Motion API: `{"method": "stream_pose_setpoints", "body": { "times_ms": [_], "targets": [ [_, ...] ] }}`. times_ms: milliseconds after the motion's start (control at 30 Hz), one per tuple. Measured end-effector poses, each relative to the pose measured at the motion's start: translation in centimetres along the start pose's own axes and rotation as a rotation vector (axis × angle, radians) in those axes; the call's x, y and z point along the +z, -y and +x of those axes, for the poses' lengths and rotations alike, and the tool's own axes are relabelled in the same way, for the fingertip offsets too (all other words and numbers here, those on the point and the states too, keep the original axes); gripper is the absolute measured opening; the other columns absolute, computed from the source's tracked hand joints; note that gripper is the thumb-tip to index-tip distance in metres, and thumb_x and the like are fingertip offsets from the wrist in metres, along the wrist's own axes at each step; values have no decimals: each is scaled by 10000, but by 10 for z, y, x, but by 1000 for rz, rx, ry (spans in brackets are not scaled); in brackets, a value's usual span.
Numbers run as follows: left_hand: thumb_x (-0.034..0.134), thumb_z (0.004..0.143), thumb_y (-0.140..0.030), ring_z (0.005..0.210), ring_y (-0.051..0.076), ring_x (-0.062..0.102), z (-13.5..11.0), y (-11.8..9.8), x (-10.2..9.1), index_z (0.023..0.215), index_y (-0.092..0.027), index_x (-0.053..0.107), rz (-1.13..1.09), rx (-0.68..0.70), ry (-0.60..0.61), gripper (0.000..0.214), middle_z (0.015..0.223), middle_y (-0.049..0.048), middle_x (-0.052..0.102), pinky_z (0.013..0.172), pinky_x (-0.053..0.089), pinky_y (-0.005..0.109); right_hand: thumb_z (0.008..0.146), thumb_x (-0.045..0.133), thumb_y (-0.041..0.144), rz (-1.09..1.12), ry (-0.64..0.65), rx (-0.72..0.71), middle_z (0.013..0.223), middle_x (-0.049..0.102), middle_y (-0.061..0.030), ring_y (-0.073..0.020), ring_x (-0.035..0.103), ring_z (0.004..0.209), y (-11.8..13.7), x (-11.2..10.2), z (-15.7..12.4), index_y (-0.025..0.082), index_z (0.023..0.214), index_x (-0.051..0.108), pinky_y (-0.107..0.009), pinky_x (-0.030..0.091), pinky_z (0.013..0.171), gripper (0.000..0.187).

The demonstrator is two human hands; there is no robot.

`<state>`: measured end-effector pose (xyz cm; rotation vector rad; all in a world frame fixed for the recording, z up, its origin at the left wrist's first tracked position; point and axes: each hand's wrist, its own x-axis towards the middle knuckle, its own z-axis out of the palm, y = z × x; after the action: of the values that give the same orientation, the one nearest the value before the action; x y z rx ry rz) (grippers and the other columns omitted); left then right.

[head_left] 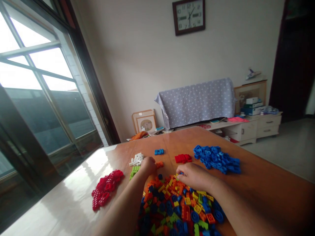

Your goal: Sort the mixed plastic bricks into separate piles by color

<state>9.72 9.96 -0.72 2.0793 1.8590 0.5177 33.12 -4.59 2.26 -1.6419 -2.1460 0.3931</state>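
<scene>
A big mixed heap of coloured plastic bricks (177,206) lies on the wooden table (258,183) close in front of me. My left hand (147,165) rests at the heap's far left edge, fingers curled, beside a few orange bricks (159,164) and a small green pile (134,171). My right hand (194,177) lies on the heap's far side with its fingertips pinched among yellow and blue pieces; what they hold is hidden. Sorted groups lie around: red bricks (105,188), white bricks (136,159), a small blue group (159,151), a small red group (183,158) and a large blue pile (218,159).
A tall window (41,98) runs along the left. Beyond the table stand a cloth-covered object (197,101) on a low white cabinet (248,126), picture frames, boxes, and a wall clock (189,16). Tiled floor shows at the right.
</scene>
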Motion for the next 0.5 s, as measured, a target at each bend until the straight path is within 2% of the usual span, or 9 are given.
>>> {"method": "stream_pose_setpoints", "body": {
  "times_ms": [200, 367, 500],
  "targets": [
    [616, 723, -102, 866, 213, 672, -2, 0, 2, 1018, -153, 730, -67, 31, -6, 320, 978, 91, 750, 712, 465, 247, 859, 573, 342, 5, 0, -12, 884, 755, -40, -200, 669, 847, -1, 2, 1, 240, 930, 735, -258, 349, 669, 204],
    [589, 741, -66, 938, 227, 657, -7, -3, -3, 1005, -128, 718, -112, 36, -50, 301, 997, 113, 735, 795, 466, 270, 871, 571, 359, 13, 7, -21, 879, 758, -41, -198, 669, 840, -2, 3, 1, 235, 930, 737, -256, 357, 675, 214],
    [573, 751, -65, 948, 209, 647, -16, -8, -10, 1002, -146, 710, -173, 41, -81, 298, 986, 87, 731, 807, 468, 268, 870, 575, 350, 16, 11, -27, 889, 758, -40, -196, 669, 841, -3, 3, 1, 236, 940, 736, -254, 366, 684, 209]
  ]
}}
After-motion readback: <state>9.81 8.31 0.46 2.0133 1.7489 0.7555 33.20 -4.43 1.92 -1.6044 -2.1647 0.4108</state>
